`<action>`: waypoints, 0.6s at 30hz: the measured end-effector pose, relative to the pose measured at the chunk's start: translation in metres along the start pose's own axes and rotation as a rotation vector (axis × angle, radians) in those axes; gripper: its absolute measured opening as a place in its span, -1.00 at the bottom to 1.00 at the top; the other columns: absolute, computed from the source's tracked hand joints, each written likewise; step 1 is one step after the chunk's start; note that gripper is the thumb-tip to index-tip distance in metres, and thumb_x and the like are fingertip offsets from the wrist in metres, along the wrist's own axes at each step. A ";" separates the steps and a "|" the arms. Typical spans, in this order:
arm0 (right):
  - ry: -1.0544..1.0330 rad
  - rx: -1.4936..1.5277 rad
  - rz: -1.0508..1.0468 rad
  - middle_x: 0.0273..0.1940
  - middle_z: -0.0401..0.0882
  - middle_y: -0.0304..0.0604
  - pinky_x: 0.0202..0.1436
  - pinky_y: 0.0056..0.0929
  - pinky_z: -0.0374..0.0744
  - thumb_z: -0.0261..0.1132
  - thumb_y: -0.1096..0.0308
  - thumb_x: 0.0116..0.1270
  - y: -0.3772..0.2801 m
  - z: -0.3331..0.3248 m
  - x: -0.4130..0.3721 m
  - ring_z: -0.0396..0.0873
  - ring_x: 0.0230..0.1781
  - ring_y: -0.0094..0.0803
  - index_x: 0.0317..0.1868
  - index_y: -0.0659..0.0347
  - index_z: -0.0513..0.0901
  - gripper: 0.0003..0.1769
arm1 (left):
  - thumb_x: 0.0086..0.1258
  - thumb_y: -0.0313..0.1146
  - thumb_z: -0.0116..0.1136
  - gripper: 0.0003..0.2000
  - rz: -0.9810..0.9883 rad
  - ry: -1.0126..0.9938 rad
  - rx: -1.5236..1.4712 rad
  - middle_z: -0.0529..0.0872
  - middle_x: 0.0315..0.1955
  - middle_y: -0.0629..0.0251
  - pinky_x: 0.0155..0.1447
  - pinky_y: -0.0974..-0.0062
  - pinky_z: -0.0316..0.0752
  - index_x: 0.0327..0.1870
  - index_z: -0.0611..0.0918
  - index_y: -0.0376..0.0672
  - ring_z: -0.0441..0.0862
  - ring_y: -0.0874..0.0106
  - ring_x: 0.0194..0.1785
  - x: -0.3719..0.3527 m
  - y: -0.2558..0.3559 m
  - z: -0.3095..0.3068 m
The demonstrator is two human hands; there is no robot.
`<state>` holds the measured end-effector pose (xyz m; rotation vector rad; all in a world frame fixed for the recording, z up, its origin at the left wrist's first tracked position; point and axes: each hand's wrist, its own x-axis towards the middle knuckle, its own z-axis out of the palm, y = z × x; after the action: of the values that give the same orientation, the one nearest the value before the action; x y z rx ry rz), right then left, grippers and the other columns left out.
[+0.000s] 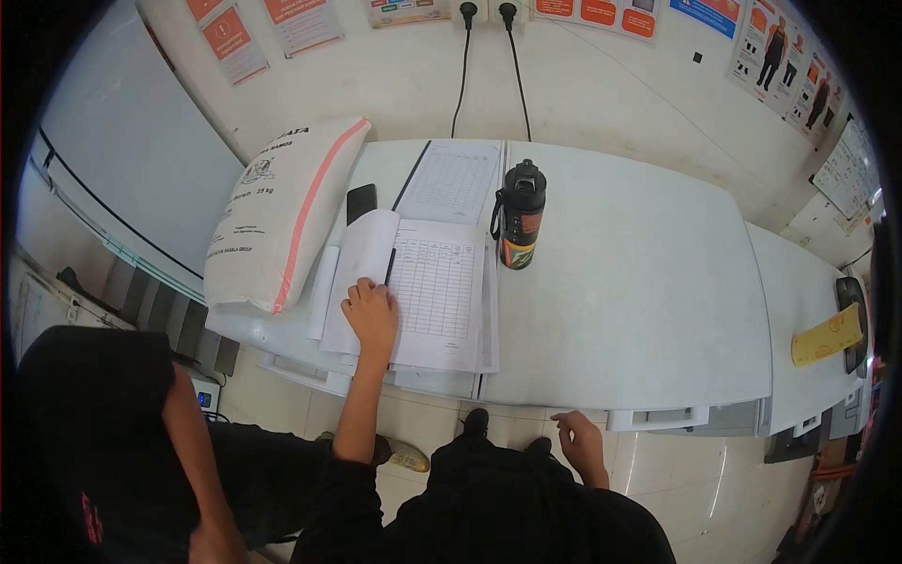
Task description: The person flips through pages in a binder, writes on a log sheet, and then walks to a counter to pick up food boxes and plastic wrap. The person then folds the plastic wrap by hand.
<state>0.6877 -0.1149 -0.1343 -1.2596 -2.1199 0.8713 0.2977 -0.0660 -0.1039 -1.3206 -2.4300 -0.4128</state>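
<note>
**A:** Where the view begins, closest to the body, what is the right hand [583, 442] doing?

**B:** It hangs just below the front edge of the white table [639, 282], with its fingers loosely spread and nothing in them. At the far left, another person [94, 442] in a dark top stands beside the table.

**A:** And the left hand [371, 315]?

**B:** It's up on the table, knuckles up, resting on the left page of an open ledger [432, 291]. The fingers are curled in. A thin dark strip runs up from them along the fold, and I cannot tell whether they pinch a pen or only press the paper.

**A:** Where does the ledger lie?

**B:** At the table's left end, reaching its near edge, with ruled tables showing on the right page.

**A:** What's around it?

**B:** A black bottle [520, 216] stands upright just beside its upper right corner. A big white sack [282, 211] with a pink stripe lies to the left. A dark phone [361, 202] sits between the sack and a second ruled sheet [451, 179] behind the ledger.

**A:** Further back?

**B:** Two black cables [489, 66] climb the wall to sockets, among orange posters [301, 23]. A yellow paper [827, 336] lies on the next table, far right.
</note>
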 end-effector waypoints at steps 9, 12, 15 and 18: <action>-0.042 -0.037 0.010 -0.40 0.54 -0.13 -0.37 -0.29 0.51 0.16 0.54 0.12 0.007 -0.001 0.005 0.55 -0.42 -0.17 -0.26 0.15 0.60 -0.82 | 0.01 -0.30 0.30 -0.57 0.070 0.082 -0.023 0.42 0.04 0.19 0.17 0.14 0.13 -0.04 0.52 -0.11 0.30 0.25 0.14 0.015 0.011 -0.008; 0.003 -0.022 0.024 -0.39 0.54 -0.12 -0.34 -0.28 0.51 0.16 0.55 0.10 0.012 -0.003 0.005 0.55 -0.40 -0.15 -0.25 0.15 0.60 -0.80 | 0.08 -0.32 0.22 -0.57 0.158 0.154 -0.168 0.38 0.11 0.14 0.22 0.06 0.09 0.02 0.51 -0.14 0.27 0.19 0.20 -0.001 0.043 -0.021; 0.078 0.006 0.084 -0.32 0.57 -0.07 -0.22 -0.25 0.53 0.15 0.51 0.10 0.040 0.000 -0.013 0.56 -0.27 -0.11 -0.23 0.14 0.60 -0.79 | 0.11 -0.36 0.13 -0.60 0.352 0.112 -0.443 0.36 0.13 0.08 0.23 0.04 0.07 0.04 0.50 -0.16 0.26 0.12 0.21 -0.050 0.092 -0.028; 0.265 -0.025 0.181 -0.32 0.57 -0.16 -0.30 -0.36 0.54 0.18 0.52 0.07 0.045 -0.010 -0.029 0.55 -0.37 -0.23 -0.22 0.08 0.63 -0.75 | 0.10 -0.41 0.11 -0.61 0.586 -0.034 -0.699 0.37 0.11 0.00 0.22 0.03 0.06 0.02 0.50 -0.16 0.27 0.05 0.19 -0.104 0.154 -0.021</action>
<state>0.7325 -0.1225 -0.1642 -1.5079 -1.8363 0.7079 0.4844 -0.0713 -0.1159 -2.2281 -1.8273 -1.1245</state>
